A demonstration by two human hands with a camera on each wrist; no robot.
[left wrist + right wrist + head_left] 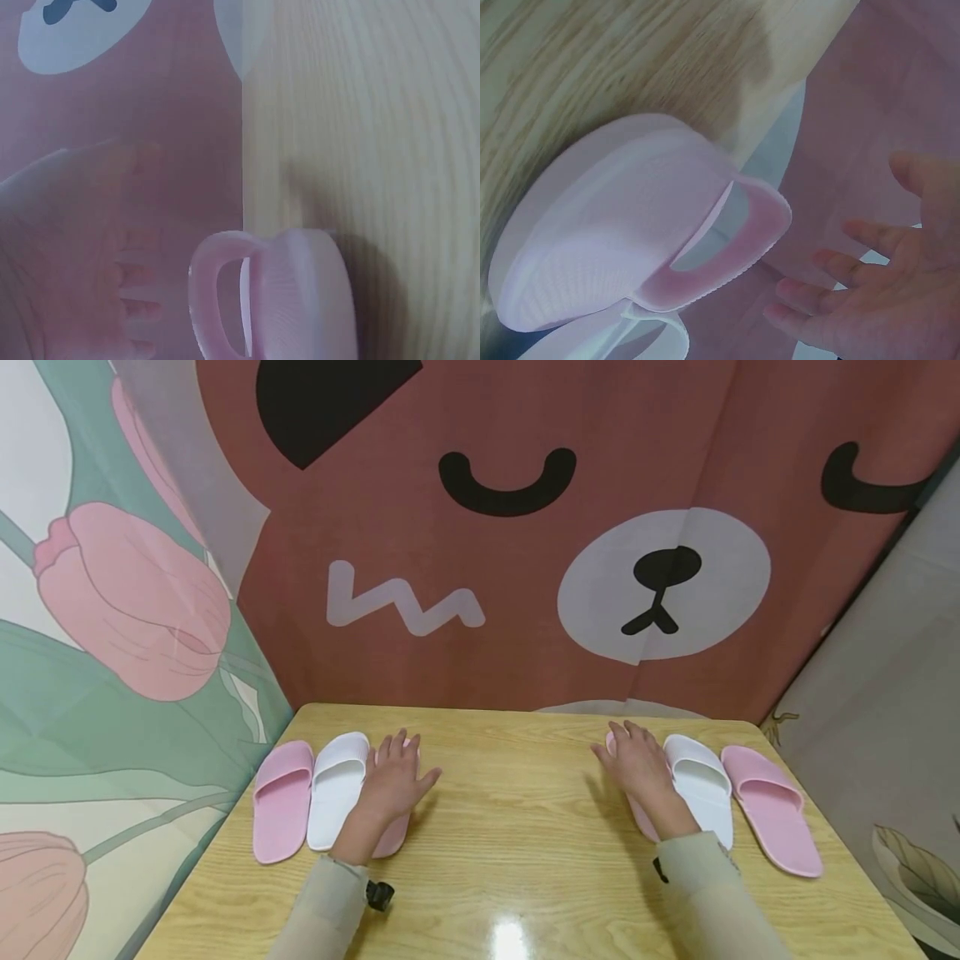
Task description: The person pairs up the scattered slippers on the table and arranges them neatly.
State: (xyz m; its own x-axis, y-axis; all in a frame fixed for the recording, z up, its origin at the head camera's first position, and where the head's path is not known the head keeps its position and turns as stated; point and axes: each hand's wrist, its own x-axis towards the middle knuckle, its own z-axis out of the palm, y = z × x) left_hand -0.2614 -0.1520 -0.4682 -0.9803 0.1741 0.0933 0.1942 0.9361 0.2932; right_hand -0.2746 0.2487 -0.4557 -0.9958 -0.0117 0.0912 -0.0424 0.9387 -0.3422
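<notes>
My left hand [393, 781] is held palm down with fingers spread, over a pink slipper [392, 841] at the left group's inner end. The left wrist view shows a gap between that hand [67, 262] and the pink slipper [319, 300]. Over on the right, my right hand [637, 764] hovers above another pink slipper [643, 820], which it partly hides. In the right wrist view its extended fingers are apart from the pink slipper [622, 217]. Neither hand grips anything. A white slipper [337, 797] lies left of the left hand; another white slipper [703, 802] lies beside the right forearm.
Pink slippers lie at the outer left [282, 810] and outer right [777, 818] of the wooden table [517, 810]. Bare wood separates the two groups. Behind the table hangs a brown bear curtain [412, 677]; a tulip-print curtain [150, 727] borders the left side.
</notes>
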